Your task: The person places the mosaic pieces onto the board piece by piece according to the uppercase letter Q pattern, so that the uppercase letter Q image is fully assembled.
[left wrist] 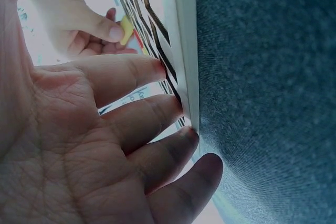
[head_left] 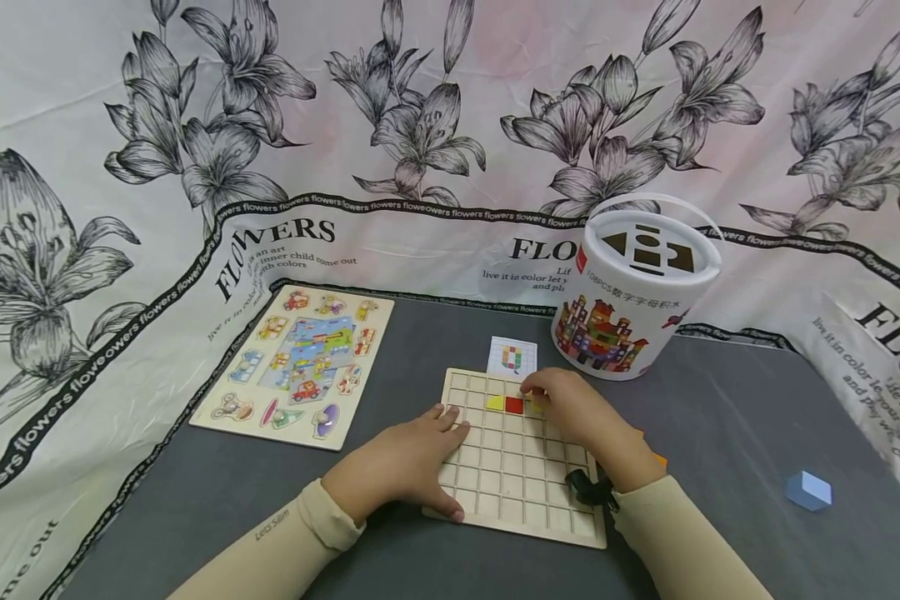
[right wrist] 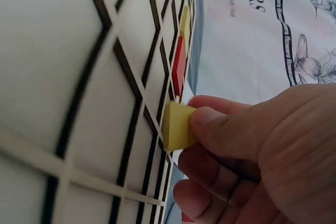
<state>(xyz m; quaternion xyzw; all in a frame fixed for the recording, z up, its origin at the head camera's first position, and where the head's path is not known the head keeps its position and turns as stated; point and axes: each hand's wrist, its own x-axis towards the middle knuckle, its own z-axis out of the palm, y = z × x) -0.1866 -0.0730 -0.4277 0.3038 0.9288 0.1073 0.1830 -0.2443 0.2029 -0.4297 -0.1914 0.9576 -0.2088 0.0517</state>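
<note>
A wooden grid board [head_left: 495, 479] lies on the grey table, with a yellow tile [head_left: 496, 402] and a red tile [head_left: 514, 406] set side by side in an upper row. My right hand [head_left: 573, 408] pinches a yellow block [right wrist: 180, 126] between thumb and fingers, right at the grid beside the red tile [right wrist: 179, 66]. Fingers of my left hand [head_left: 412, 458] spread along the board's left edge, fingertips on its rim in the left wrist view, thumb at the lower left corner. Just beyond the board lies a small card [head_left: 512, 357] with a coloured block pattern.
A wooden peg puzzle [head_left: 270, 387] with picture pieces lies at the left. Behind the right hand stands a white lidded bucket [head_left: 630, 292] with a handle. A light blue block [head_left: 809, 491] sits far right. Orange pieces [head_left: 661, 460] show partly behind the right forearm. A flowered cloth hangs behind.
</note>
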